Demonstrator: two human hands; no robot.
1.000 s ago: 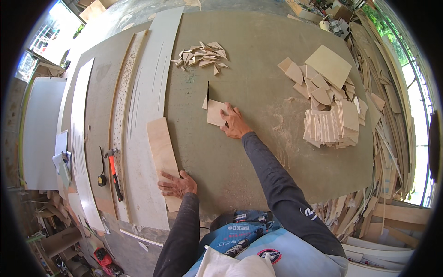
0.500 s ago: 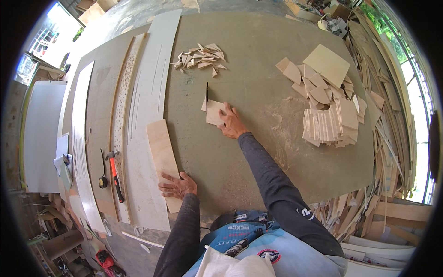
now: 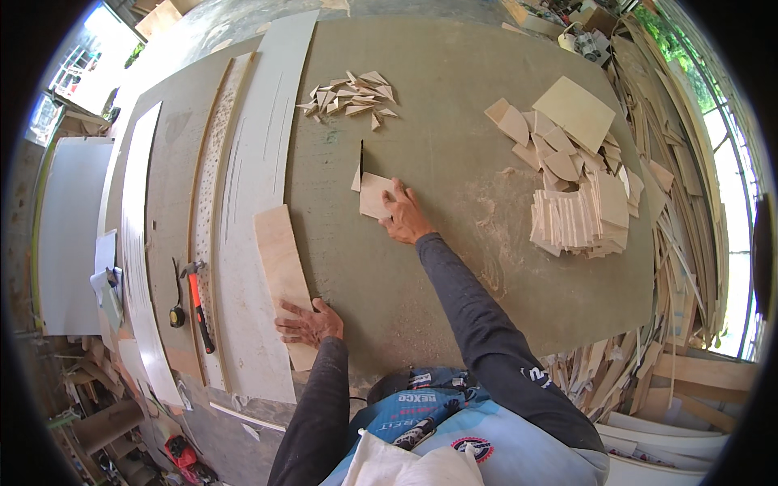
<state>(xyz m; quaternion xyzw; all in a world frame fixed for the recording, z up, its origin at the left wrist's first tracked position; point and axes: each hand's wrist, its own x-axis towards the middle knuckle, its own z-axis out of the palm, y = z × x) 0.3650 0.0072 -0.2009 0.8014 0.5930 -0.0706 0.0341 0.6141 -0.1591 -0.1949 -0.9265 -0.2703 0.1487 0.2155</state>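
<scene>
A small pale plywood piece lies flat on the brown work table, its left edge against a thin dark upright saw blade that stands out of the tabletop. My right hand is closed on the right side of this piece, fingers and thumb pressed on it. A narrow offcut sits just left of the blade. My left hand lies spread over the near end of a long plywood strip, palm down. The strip rests partly on a white board.
Beyond the blade is a heap of triangular offcuts. Stacked plywood pieces and a larger square sheet lie at the right. A hammer and tape measure are at the left. Sawdust streaks the table.
The whole view has shifted slightly. Both hands keep their places on the plywood piece and the strip, with no other clear movement.
</scene>
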